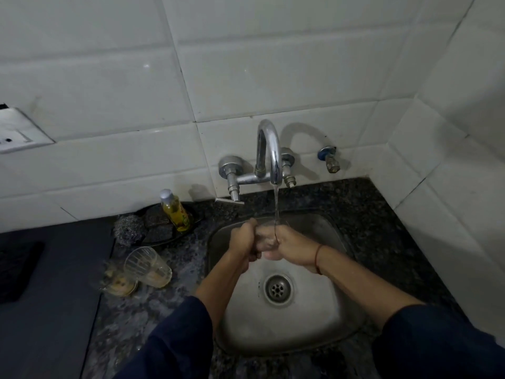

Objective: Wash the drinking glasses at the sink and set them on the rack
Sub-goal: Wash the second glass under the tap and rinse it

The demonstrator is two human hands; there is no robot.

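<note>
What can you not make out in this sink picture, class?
Head view: whether the left hand and right hand hold a glass; curled fingers and running water hide it.
The rack: outside the frame.
Label on the yellow bottle: too small, blurred.
Left edge: the dark object is cut off.

Dark navy sleeves [175, 343] cover both arms, ending in loose folds partway along the forearms. A thin red thread [317, 259] circles the right wrist.

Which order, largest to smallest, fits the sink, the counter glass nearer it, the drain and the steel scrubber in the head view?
1. sink
2. counter glass
3. drain and steel scrubber: about alike, not ranked.
</note>
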